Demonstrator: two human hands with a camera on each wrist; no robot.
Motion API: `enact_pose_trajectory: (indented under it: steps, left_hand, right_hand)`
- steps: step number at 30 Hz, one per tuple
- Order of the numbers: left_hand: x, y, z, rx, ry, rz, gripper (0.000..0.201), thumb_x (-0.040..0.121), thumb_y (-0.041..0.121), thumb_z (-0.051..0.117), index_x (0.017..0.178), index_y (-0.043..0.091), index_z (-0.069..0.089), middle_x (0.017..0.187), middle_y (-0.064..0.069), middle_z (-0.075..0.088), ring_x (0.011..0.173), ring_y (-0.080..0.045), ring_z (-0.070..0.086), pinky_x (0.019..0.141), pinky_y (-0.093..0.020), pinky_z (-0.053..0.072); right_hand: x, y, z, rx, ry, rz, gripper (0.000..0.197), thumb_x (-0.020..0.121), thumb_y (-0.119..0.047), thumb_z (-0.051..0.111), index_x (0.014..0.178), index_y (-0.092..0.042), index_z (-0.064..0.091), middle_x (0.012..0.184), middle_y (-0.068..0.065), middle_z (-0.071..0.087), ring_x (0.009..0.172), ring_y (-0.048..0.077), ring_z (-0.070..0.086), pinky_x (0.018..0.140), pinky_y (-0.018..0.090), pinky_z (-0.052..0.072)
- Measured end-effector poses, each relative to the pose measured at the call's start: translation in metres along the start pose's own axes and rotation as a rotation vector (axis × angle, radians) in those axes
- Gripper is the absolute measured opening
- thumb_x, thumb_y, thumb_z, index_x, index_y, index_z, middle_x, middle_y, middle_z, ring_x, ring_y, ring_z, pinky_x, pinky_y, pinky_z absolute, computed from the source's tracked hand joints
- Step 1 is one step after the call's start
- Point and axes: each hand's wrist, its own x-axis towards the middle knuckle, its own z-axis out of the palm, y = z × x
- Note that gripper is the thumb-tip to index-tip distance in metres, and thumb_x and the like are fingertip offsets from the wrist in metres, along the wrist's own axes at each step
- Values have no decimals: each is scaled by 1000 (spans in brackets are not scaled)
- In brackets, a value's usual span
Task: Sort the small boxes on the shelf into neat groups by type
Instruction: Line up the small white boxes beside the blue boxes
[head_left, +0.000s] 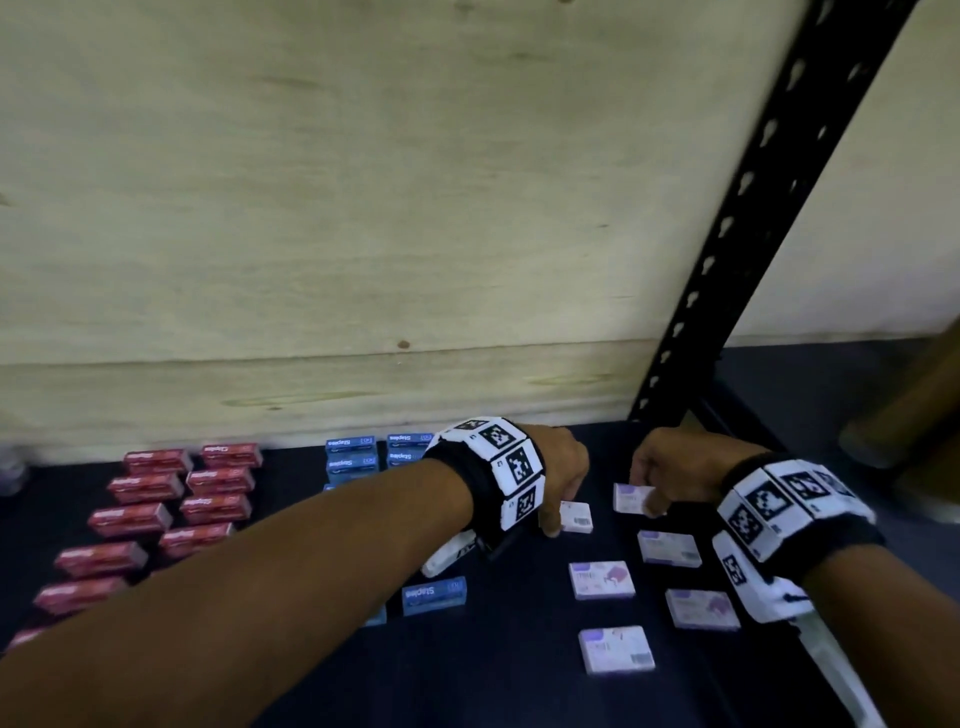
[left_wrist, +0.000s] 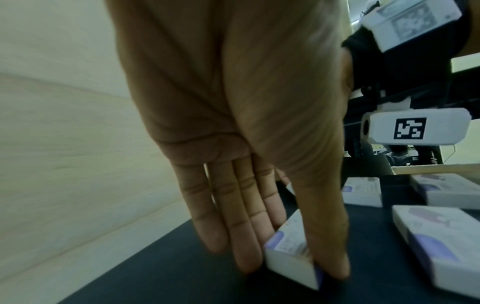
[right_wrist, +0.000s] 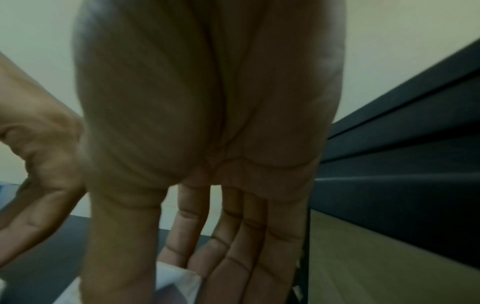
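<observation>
On the dark shelf (head_left: 498, 691) lie several white-and-purple boxes. My left hand (head_left: 557, 514) points down and pinches one white box (head_left: 577, 518) between thumb and fingers; in the left wrist view that white box (left_wrist: 287, 254) sits tilted between thumb (left_wrist: 328, 242) and fingers (left_wrist: 241, 236). To its right, my right hand (head_left: 648, 494) holds another white box (head_left: 629, 499) the same way, thumb on its near edge. In the right wrist view only a corner of this box (right_wrist: 176, 277) shows below the palm. Red boxes (head_left: 156, 486) form two columns at left. Blue staples boxes (head_left: 352, 457) stand at the back centre.
More white boxes (head_left: 601, 579) lie in two loose columns towards the front right. One blue box (head_left: 435, 596) lies apart under my left forearm. A plywood back wall (head_left: 363, 234) closes the rear, and a black perforated post (head_left: 727, 249) rises at right.
</observation>
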Motion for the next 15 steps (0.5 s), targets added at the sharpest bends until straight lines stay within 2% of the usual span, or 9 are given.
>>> enact_pose_trajectory:
  steps: [3,6,9,12,15]
  left_hand:
    - [-2,-3,-3,10,25,-8,35,78,27,80,106,8,71,104,-8,70,79,-15,56,48,-20,36]
    - [-7,-5,-5,56,72,-41,27,85,28,71,106,10,73,105,-6,70,77,-16,53,59,-23,40]
    - [-13,-8,-4,96,105,-87,30,92,34,62,107,9,68,101,-7,65,78,-20,53,63,-27,40]
    - [-17,-14,-2,98,124,-127,29,94,37,56,97,9,63,85,-4,54,78,-24,55,64,-30,42]
    - [-18,-24,-3,62,119,-181,27,91,32,59,102,9,66,93,-6,60,82,-26,60,65,-30,45]
  right_hand:
    - [-3,0,1,6,4,-18,22,76,-18,81,88,-27,66,84,-14,58,85,8,59,76,24,50]
    - [-3,1,1,61,60,-64,21,75,-18,81,86,-26,65,86,-15,58,79,2,55,71,21,47]
    - [-3,1,-1,76,72,-75,22,74,-20,82,85,-29,64,93,-13,60,90,8,60,81,26,51]
    - [-4,2,-3,68,53,-50,21,75,-20,82,83,-31,65,95,-12,64,95,11,64,87,29,54]
    - [-2,4,-7,56,52,-26,16,79,-22,79,81,-31,66,90,-12,65,91,11,64,84,26,53]
